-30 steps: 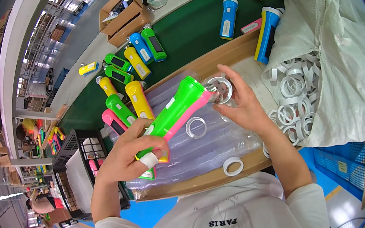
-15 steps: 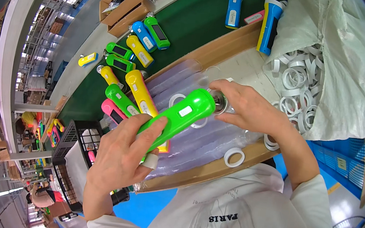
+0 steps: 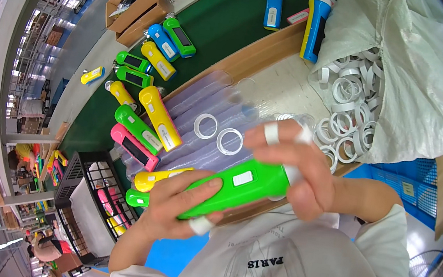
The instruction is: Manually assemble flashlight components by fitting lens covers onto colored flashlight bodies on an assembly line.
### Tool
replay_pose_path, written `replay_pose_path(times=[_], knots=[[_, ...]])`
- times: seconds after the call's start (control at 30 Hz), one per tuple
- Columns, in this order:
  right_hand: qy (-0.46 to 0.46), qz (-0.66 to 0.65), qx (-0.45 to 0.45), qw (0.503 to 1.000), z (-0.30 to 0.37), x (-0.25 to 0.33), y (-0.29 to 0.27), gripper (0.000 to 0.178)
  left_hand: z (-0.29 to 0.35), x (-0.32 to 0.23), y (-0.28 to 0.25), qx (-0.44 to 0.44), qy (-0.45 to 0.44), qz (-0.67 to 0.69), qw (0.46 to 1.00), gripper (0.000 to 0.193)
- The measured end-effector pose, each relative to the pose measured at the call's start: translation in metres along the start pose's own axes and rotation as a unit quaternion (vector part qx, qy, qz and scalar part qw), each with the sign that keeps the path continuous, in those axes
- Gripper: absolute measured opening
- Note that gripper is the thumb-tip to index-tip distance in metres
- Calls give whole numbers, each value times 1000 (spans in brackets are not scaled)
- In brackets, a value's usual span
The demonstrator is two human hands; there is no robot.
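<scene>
A green flashlight [image 3: 237,189] with a white switch lies across my left hand [image 3: 181,201], whose fingers and thumb wrap round its body. At its wider head end, my right hand [image 3: 307,173] curls its fingers, slightly blurred. A whitish part [image 3: 292,176] shows between those fingers and the green body; whether it is a loose ring or part of the head I cannot tell. White bands circle fingers on both hands. Just beyond lie two white rings, one [image 3: 229,141] nearer the flashlight and another [image 3: 205,126] to its left, on clear plastic-wrapped tubes [image 3: 204,99].
An open cardboard tray [image 3: 244,57] holds the tubes. Several coloured flashlights [image 3: 160,53] lie to the left on a green belt [image 3: 214,30]. On the right, a woven sack [image 3: 412,69] spills white rings [image 3: 347,91]. A black crate [image 3: 92,194] stands at lower left.
The flashlight and both hands have come lower and closer to my body. My right hand has moved from the exposed silver lamp end to wrap round the head, which it now covers.
</scene>
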State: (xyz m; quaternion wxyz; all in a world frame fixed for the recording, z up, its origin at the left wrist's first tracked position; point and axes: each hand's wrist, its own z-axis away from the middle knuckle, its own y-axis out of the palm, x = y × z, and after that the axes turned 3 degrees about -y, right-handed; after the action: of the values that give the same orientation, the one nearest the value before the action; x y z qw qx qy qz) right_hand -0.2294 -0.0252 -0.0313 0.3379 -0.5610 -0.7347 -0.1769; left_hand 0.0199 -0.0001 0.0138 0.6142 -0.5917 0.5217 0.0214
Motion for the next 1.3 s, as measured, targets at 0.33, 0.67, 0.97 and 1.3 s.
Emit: replay_pose_path(times=[0.33,0.67,0.97,1.3], knots=[[46,-56,-54,996,14,-14,10,40,-10,20,-2,-3,98,-113,989,54],[481,-273,-149,820,9,-61,14,27,-20,22,21,61,58,-349,933,55],[-197,128,32,972,4,29,6,16,10,17,1,171,-200,396,880,56],[533,-350,-154,755,-1,-48,11,37,-7,30,10,1,83,-359,930,57]])
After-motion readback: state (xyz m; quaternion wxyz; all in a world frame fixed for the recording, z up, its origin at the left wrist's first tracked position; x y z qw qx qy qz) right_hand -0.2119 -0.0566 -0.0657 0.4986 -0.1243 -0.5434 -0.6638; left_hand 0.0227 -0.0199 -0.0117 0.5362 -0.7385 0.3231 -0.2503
